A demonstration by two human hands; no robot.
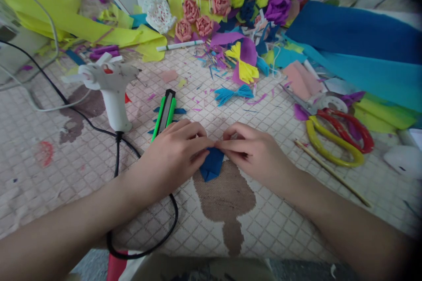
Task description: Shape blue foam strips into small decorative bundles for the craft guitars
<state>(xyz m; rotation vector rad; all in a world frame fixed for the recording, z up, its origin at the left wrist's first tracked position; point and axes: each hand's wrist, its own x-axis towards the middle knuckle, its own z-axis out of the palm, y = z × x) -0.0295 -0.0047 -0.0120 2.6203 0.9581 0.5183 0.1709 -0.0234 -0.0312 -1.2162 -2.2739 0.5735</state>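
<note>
A small folded piece of dark blue paper (212, 165) is pinched between my two hands near the front middle of the table. My left hand (181, 151) has its thumb and fingers closed on the paper's upper left edge. From the other side, my right hand (252, 147) pinches the upper right corner, the fingertips of both hands almost meeting. A green box cutter (165, 114) lies just beyond my left hand, with narrow dark blue strips partly under it. Beyond the hands rests a light blue paper bow (234, 94).
A white hot glue gun (114, 92) with a black cord stands at left. Scissors (336, 136) with red and yellow handles and a thin wooden stick (332, 173) lie at right. Paper roses (191, 11), a yellow bow (243, 63) and coloured paper sheets (359, 35) crowd the back.
</note>
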